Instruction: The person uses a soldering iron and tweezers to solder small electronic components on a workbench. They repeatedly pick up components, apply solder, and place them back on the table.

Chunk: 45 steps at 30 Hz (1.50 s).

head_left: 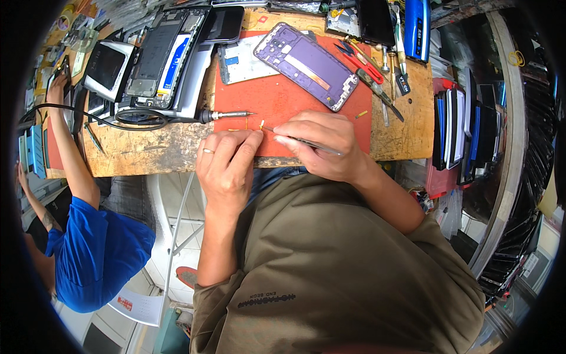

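Observation:
At the front edge of the red mat (283, 88), my left hand (227, 159), with a ring on one finger, is closed. Its fingertips pinch or press a tiny white-and-yellow piece (262, 124), mostly hidden beneath them. My right hand (323, 141) grips a slim metal tool (318, 146) that looks like tweezers, its tip pointing left at that piece. A soldering iron (233, 114) lies just beyond my left hand, its tip over the mat. Farther back, a purple phone frame (309, 65) rests partly on a pale metal plate (242, 62).
An opened phone with a blue-labelled battery (174, 62) sits on a stack at left, near the iron's black cable (76, 108). Red-handled pliers (365, 68) and other tools lie at right. A person in a blue shirt (103, 253) works on the left. Phones (454, 127) stand upright at right.

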Each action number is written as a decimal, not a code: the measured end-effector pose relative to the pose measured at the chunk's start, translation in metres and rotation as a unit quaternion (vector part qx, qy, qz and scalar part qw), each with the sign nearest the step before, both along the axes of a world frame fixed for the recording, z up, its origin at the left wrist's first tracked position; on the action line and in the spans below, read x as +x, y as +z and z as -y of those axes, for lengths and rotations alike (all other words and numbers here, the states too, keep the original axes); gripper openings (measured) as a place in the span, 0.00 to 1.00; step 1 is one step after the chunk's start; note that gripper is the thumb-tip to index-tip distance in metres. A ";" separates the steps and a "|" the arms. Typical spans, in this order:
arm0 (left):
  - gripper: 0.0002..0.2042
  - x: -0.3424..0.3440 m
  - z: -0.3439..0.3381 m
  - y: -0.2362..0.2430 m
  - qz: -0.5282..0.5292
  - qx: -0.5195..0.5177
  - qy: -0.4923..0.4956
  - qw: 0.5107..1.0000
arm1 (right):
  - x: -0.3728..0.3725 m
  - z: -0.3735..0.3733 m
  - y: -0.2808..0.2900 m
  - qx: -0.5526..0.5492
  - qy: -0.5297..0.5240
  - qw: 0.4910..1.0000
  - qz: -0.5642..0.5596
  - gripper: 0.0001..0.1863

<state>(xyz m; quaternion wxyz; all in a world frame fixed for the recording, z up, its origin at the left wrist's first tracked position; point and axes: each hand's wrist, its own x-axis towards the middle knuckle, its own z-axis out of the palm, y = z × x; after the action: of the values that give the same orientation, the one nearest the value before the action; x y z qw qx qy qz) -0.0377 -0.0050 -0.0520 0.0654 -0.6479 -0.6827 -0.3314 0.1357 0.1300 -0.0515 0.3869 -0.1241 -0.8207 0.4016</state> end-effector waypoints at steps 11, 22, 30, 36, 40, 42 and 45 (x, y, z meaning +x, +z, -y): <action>0.15 -0.003 0.000 0.002 0.013 -0.001 -0.022 1.000 | 0.001 0.000 -0.001 0.002 0.006 1.000 0.005 0.13; 0.15 0.000 0.000 0.008 0.008 -0.017 -0.022 1.000 | 0.006 0.000 -0.002 -0.017 -0.002 1.000 -0.001 0.11; 0.14 0.001 -0.001 0.009 0.013 -0.020 -0.025 0.999 | 0.006 0.000 -0.005 -0.018 0.002 1.000 -0.003 0.11; 0.14 0.001 0.000 0.005 0.015 -0.016 -0.034 0.999 | 0.005 0.001 -0.006 -0.017 0.000 1.000 -0.016 0.11; 0.15 0.003 0.001 0.003 0.008 -0.010 -0.045 0.999 | 0.004 0.000 -0.006 -0.017 -0.002 1.000 -0.019 0.10; 0.15 0.004 0.002 0.004 0.008 -0.014 -0.042 0.999 | 0.004 0.001 -0.005 -0.019 -0.005 1.000 -0.018 0.09; 0.15 0.006 0.003 0.005 0.009 -0.020 -0.032 0.999 | 0.007 0.003 -0.001 -0.046 -0.015 0.999 -0.005 0.08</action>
<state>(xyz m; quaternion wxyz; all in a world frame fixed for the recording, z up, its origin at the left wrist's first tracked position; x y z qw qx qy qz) -0.0317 -0.0078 -0.0469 0.0355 -0.6679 -0.6685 -0.3251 0.1429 0.1270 -0.0523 0.3905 -0.1519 -0.7976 0.4338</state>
